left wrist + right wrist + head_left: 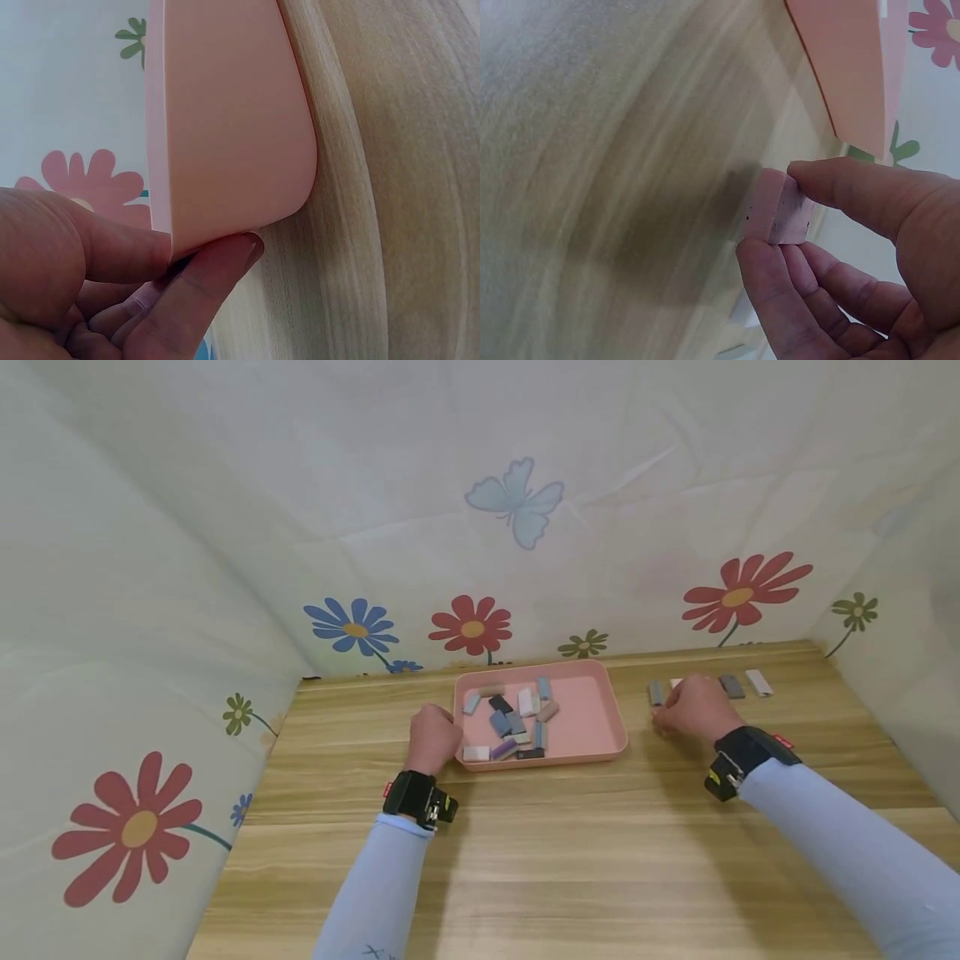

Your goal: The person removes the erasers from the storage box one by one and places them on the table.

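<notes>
While my left grip [435,737] pinches the tray [588,714] at its left side, my right grip [699,708] clamps the pink block [774,208], held right of the tray, just my side of the grey block [656,692].

Left forearm [375,889]: reaches up from the lower edge of the head view, tilted slightly rightward, in a pale blue sleeve.
Left wrist strap [410,795]: black, just above the cuff.
Left hand [435,735]: back upward; thumb [127,253] and index finger [199,289] pinch, the other fingers folded behind.
Right forearm [847,852]: slants in from the lower right, also in pale blue.
Right wrist strap [753,749]: black, beside the cuff.
Right hand [699,708]: angled inward; thumb [847,184] opposes bent fingers [769,281] in a pinch, their tips apart.
Both hands: well apart, the right slightly higher in the head view.
</notes>
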Tool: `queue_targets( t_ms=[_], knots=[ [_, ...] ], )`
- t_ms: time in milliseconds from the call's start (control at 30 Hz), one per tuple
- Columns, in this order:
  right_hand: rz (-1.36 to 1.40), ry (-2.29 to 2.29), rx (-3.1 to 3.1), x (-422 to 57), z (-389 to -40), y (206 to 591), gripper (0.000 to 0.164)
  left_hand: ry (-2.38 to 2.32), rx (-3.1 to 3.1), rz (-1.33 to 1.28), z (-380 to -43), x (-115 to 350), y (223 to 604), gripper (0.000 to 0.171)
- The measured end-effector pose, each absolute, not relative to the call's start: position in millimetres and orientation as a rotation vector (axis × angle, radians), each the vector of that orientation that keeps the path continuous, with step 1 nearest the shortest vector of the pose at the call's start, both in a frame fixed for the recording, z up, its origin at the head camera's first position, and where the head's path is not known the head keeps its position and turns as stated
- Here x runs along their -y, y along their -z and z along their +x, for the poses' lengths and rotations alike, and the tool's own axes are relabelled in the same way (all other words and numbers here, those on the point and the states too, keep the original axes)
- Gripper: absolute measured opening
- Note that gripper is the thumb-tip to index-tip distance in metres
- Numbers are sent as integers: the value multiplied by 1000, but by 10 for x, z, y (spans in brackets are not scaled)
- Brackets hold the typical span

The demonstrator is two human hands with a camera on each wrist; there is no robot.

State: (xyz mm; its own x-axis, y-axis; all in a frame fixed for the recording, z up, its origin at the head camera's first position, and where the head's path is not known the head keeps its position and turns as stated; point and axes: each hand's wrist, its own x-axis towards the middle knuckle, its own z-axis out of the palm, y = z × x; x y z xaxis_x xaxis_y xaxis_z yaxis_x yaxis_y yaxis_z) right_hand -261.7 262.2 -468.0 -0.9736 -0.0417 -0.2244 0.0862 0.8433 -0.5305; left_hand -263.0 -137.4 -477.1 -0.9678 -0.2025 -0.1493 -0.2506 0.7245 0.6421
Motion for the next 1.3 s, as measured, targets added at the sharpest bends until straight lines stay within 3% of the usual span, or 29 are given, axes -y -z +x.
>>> queue_targets(
  t_ms=[1067,1300],
  knots=[
    [86,807,-2863,-2596,-2631,4763,29,-1105,-2820,-411,-2666,1375,4715,25],
    [-20,792,-2994,-2394,-2601,4466,28,-1102,-2812,-397,-2620,1375,4746,30]
  ],
)
